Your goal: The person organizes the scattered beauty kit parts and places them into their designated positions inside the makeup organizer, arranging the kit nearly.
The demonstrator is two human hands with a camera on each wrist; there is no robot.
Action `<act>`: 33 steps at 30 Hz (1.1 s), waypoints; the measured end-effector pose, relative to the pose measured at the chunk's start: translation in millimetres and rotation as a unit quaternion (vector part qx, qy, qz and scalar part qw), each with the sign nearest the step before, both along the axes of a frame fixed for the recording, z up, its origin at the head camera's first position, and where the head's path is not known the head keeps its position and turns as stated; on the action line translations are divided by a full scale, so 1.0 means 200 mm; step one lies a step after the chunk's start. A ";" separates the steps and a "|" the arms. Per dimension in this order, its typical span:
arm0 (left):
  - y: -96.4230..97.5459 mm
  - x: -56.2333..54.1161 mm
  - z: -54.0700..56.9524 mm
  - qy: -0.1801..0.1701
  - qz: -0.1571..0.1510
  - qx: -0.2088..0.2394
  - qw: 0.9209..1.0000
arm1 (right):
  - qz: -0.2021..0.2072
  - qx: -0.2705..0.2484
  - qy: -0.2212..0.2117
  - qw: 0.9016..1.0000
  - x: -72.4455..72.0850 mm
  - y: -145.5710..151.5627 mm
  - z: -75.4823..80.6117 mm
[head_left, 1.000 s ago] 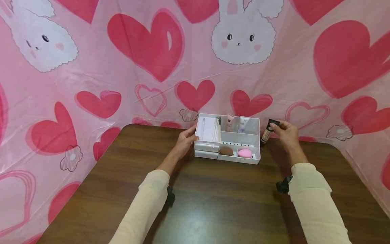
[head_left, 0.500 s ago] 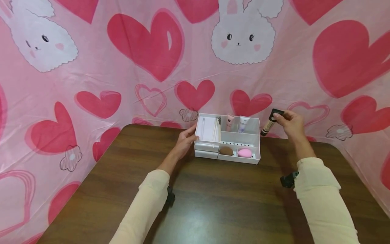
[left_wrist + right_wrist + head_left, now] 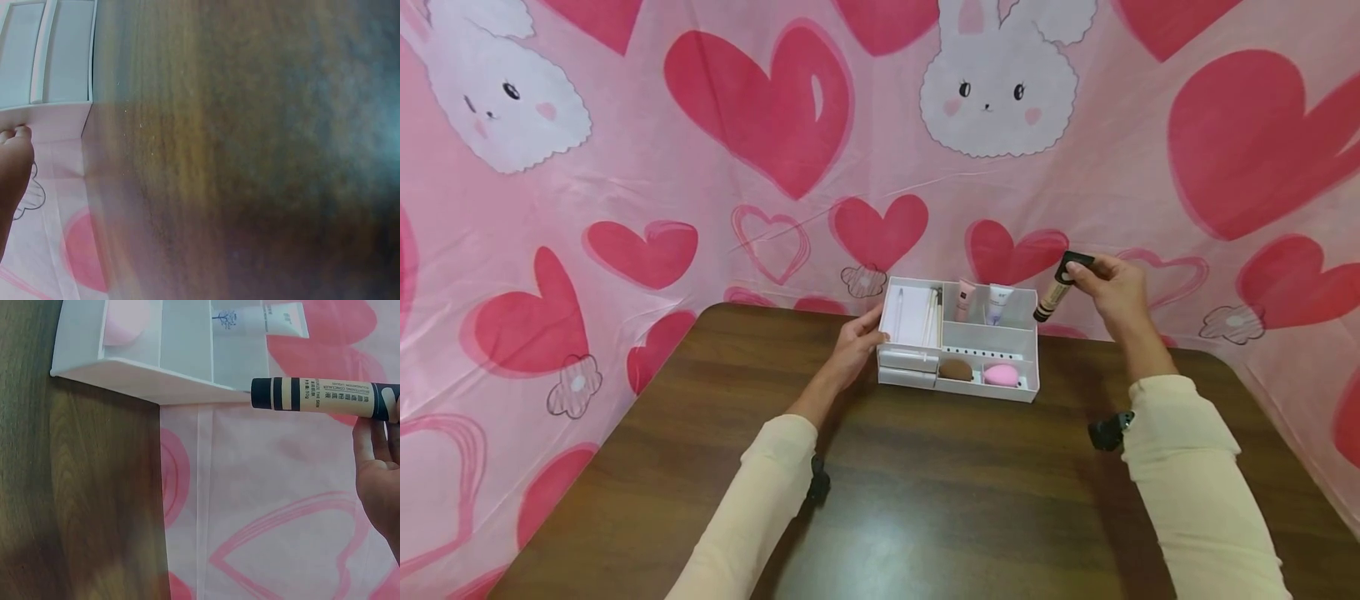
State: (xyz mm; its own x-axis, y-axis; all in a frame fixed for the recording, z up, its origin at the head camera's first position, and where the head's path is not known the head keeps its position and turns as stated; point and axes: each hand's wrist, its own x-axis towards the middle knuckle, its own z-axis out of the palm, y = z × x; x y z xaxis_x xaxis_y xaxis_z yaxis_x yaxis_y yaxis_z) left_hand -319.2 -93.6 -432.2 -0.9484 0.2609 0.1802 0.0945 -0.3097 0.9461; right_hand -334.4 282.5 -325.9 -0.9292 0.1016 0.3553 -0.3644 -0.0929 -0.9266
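In my right hand (image 3: 1118, 293) I pinch a concealer tube (image 3: 1056, 287) by its black flat end. The tube is beige with a black cap, and it tilts with the cap down, just above the right rim of the white makeup organizer (image 3: 990, 339). The right wrist view shows the tube (image 3: 322, 397) with its cap close to the organizer's side wall. My left hand (image 3: 852, 354) rests against the organizer's left side, fingertips touching the wall (image 3: 56, 120). In the organizer stand a pink tube (image 3: 965, 302) and a white tube (image 3: 998, 305).
A brown makeup sponge (image 3: 957, 370) and a pink sponge (image 3: 1002, 376) sit in the front compartments. Thin brushes (image 3: 932, 318) lie at the organizer's left, above small drawers (image 3: 907, 369). Behind the wooden table (image 3: 940, 492) hangs a pink heart-print cloth (image 3: 880, 142).
My right hand has lifted the concealer tube from beside the organizer, up and then slightly left toward its right rim. The left hand and the organizer have stayed in place.
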 end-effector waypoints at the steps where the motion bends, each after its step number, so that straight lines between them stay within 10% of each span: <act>1: 0.00 0.00 0.00 0.001 -0.001 0.002 1.000 | 0.001 -0.002 0.001 1.000 0.00 -0.01 0.00; 23: 0.00 -0.02 0.00 0.002 0.003 0.003 1.000 | 0.009 -0.012 -0.003 1.000 -0.07 -0.08 -0.14; 33: 0.00 -0.01 -0.01 0.002 0.003 -0.010 1.000 | 0.008 0.037 -0.044 0.998 0.02 -0.13 -0.15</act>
